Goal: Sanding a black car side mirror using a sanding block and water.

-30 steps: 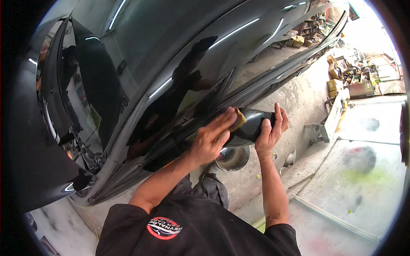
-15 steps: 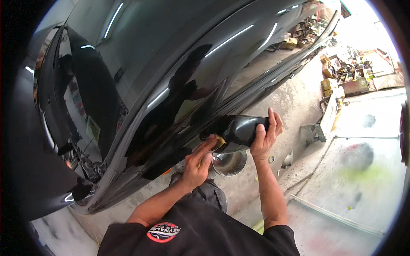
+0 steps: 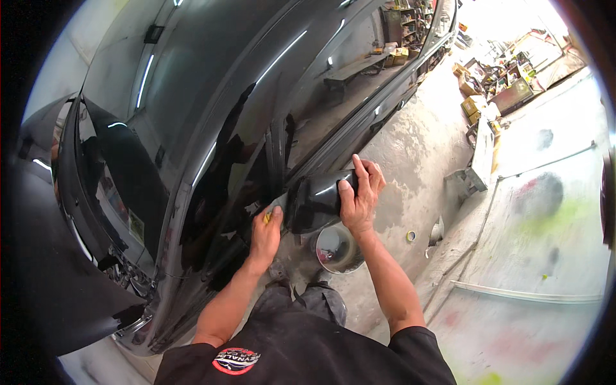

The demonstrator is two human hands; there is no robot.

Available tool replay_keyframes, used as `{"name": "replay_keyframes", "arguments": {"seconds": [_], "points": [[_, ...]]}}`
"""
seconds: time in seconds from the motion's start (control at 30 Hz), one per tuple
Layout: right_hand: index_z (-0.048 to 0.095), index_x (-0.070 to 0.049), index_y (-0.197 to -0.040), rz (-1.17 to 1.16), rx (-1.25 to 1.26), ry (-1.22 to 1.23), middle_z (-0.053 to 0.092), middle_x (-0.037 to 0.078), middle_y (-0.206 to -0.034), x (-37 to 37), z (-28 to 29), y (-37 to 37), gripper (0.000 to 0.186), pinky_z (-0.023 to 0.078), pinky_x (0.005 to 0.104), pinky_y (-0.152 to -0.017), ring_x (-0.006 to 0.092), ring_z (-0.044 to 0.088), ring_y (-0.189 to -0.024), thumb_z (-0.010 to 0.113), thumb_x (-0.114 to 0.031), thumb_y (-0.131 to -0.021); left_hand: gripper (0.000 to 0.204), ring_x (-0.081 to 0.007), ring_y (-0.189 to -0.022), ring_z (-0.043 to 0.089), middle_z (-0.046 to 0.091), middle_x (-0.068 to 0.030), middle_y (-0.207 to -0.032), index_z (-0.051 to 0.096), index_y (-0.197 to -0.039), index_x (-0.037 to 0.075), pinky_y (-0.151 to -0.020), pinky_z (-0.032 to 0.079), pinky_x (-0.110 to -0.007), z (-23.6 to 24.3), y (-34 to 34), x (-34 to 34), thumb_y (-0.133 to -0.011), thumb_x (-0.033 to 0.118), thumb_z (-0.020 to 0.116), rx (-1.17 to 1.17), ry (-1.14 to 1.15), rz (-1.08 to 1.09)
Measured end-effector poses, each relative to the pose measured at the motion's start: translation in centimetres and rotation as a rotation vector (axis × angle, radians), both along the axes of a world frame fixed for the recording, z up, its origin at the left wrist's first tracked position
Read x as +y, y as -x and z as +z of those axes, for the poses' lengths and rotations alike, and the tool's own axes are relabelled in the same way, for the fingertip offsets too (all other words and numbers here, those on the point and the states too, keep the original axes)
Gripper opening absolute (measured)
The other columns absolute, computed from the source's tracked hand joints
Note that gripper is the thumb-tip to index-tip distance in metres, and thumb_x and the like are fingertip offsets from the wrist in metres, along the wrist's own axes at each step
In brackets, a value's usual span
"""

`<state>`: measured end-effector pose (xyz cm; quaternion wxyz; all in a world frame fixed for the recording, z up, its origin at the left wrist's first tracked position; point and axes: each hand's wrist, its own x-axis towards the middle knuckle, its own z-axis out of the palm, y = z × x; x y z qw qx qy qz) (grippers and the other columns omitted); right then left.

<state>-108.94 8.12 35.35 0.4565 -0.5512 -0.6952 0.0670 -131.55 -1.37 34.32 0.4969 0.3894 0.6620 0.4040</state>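
the left hand pinches a yellow pad beside the black mirror; the right hand, half curled, clasps its outer end. light, even pressure seems best.

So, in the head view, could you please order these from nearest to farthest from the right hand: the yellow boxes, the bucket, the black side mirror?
From the right hand:
1. Black side mirror: touching the hand, on its left.
2. Bucket: on the floor, below the hand in the picture.
3. Yellow boxes: far off, upper right.
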Motion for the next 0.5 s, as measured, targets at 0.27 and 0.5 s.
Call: {"name": "replay_keyframes", "arguments": {"seconds": [0.27,0.5], "points": [[0.065,-0.006,-0.144,-0.015,-0.023,-0.017,0.057,0.017,-0.137,-0.3,0.1,-0.9,0.058,0.028,0.0523,-0.121,0.0415,0.045,-0.137,0.066,-0.037,-0.094,0.047,-0.025,-0.118,0.062,0.069,-0.016,-0.127,0.067,-0.13,-0.008,-0.104,0.047,-0.039,-3.7,-2.0,-1.6,-0.11,0.033,0.06,-0.111,-0.056,0.252],[0.065,-0.005,-0.143,-0.004,-0.011,-0.033,0.058,0.017,-0.137,-0.4,0.2,-1.3,0.057,0.028,0.0518,-0.121,0.0412,0.046,-0.136,0.067,-0.035,-0.094,0.044,-0.0227,-0.107,0.066,0.075,-0.0114,-0.115,0.069,-0.123,-0.007,-0.096,0.05,-0.04,-3.6,-3.2,-3.2,-0.111,0.033,0.058,-0.193,-0.123,0.316]]}}
